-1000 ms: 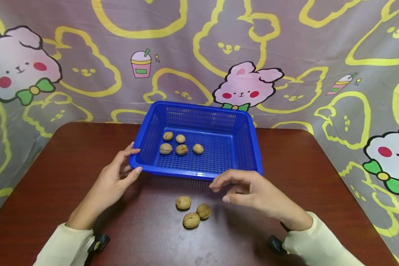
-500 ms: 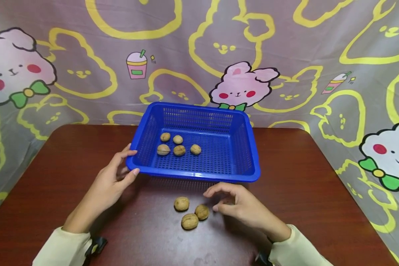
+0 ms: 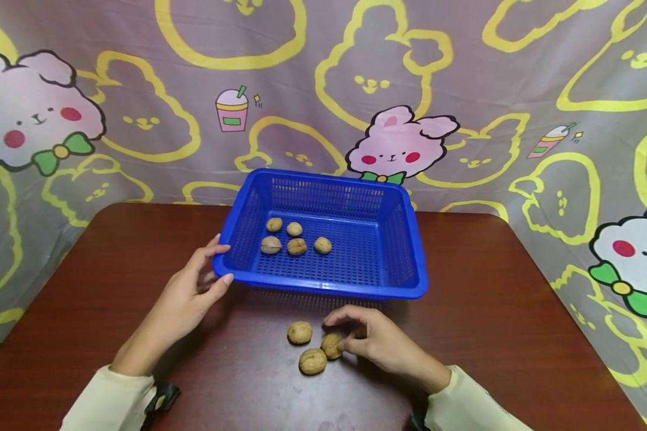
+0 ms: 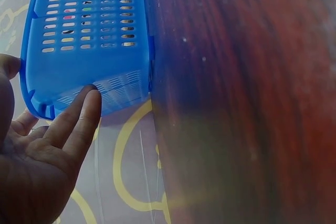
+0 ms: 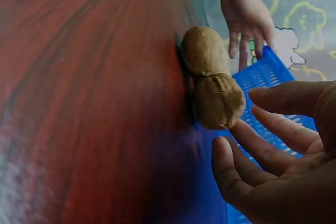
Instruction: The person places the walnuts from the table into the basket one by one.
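Observation:
A blue plastic basket (image 3: 323,287) stands on the table with several walnuts (image 3: 296,246) inside, toward its left. My left hand (image 3: 186,299) holds its front left corner, the thumb on the front rim and a finger over the left rim; in the left wrist view other fingers (image 4: 84,121) reach along the outer wall. Three walnuts lie in front of the basket. My right hand (image 3: 380,341) is at the rightmost walnut (image 5: 218,102), its thumb and fingers spread around it with nothing gripped. Another walnut (image 3: 313,361) lies against that one, and the third walnut (image 3: 299,333) sits just behind.
The dark red-brown wooden table (image 3: 490,311) reaches back to a patterned cloth (image 3: 302,90) that hangs behind it and at both sides. The basket's far side stands close to the cloth.
My right hand has come down and left from near the basket's front right rim to the rightmost loose walnut. My left hand has stayed at the basket's corner.

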Motion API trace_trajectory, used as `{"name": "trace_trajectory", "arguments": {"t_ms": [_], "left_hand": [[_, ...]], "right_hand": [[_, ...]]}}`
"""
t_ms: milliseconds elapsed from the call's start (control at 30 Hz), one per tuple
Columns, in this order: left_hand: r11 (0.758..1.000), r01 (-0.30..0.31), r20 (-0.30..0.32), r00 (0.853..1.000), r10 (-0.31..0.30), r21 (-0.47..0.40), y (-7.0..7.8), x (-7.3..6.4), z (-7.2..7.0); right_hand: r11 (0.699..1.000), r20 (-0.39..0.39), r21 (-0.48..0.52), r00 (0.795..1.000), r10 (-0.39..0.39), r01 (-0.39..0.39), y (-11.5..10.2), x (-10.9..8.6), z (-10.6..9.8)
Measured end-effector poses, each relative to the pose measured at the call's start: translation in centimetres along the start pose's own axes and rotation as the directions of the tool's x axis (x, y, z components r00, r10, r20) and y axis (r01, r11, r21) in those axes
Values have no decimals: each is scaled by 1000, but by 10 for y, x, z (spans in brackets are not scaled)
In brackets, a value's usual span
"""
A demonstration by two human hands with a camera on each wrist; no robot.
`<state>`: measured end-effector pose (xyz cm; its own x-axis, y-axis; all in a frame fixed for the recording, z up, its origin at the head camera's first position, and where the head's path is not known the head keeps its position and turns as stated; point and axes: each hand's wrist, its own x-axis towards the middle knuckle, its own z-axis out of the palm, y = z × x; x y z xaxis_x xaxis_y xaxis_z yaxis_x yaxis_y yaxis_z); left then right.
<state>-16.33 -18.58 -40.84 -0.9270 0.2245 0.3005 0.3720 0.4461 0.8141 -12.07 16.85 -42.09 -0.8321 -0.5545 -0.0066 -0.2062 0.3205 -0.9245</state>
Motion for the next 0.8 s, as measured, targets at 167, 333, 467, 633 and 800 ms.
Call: {"name": "trace_trajectory", "arguments": {"t_ms": [167,333,467,633,800], "left_hand": [[1000,-9,-3,1000,9,2,-1,0,1],[1000,-8,-3,1000,8,4,0,0,1],[1000,-7,-4,1000,7,0,1,-1,0],[1000,-3,-4,1000,3,1,0,-1,1],[1000,-1,-1,1000,1,6,0,-1,1]], "right_hand": [[1000,5,2,1000,27,-27,3,1,3],[998,24,33,998,60,-61,3,0,7],[996,27,38,997,78,-79,1,-3,10],[997,17,4,997,73,-73,1,-7,16],[997,-10,-18,997,71,-71,0,-11,17]]}}
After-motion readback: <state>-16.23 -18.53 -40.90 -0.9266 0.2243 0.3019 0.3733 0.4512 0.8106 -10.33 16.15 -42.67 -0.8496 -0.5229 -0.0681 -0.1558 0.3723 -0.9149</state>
